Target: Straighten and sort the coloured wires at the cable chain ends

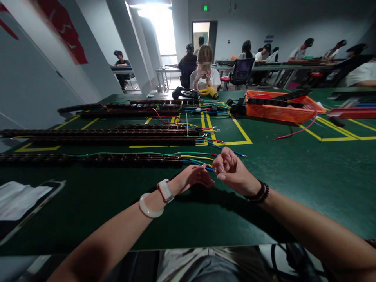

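Note:
My left hand (pixel 194 176), with a watch and a pale bangle on its wrist, hovers at the near side of the wire ends. Its fingers are stretched out and slightly bent, apart from the thumb, with nothing visible in them. My right hand (pixel 233 172) is just to the right, its fingers curled in towards the thumb; whatever they may hold is hidden. Behind both hands lies a long black wire harness (pixel 132 159), with green, yellow and blue wires (pixel 195 158) fanning from its right end. One blue wire ends in a ring terminal (pixel 244 156).
More black harnesses (pixel 102 133) lie parallel farther back on the green table (pixel 293 188). An orange basket (pixel 276 111) with black parts stands back right, near a yellow heat gun (pixel 209 92). White paper (pixel 23 199) lies at left. A person (pixel 205 78) sits across the table.

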The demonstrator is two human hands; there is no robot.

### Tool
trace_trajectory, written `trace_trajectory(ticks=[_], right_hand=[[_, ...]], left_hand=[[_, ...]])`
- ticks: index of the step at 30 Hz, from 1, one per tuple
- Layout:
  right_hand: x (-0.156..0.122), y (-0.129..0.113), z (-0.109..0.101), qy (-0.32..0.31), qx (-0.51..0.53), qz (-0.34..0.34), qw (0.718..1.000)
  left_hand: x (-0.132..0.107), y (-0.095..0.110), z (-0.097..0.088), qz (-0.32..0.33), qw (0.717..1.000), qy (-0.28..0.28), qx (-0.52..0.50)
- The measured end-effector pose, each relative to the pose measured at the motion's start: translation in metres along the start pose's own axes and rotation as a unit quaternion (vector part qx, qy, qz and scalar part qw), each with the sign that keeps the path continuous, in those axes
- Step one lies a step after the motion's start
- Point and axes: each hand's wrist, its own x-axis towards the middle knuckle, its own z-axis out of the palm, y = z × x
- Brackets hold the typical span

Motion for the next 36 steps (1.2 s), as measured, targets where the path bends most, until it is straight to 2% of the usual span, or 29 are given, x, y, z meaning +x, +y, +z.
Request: trace_trajectory(ticks=[20, 29, 36], right_hand=[[-0.002, -0.001, 0.002, -0.007, 0.018, -0.003, 1.0], [-0.007, -0.011, 0.019, -0.01, 0.107, 0.011, 0.994], [-0.009, -0.011, 0.019, -0.013, 0.127, 0.012, 0.992]], left_hand=[[0.0, 0.004, 0.004, -0.001, 1.0, 0.006, 0.006], [0.002, 0.002, 0.001, 0.01, 0.999, -0.01, 0.04], [0.001, 0.005, 0.003, 0.007, 0.999, -0.018, 0.046]])
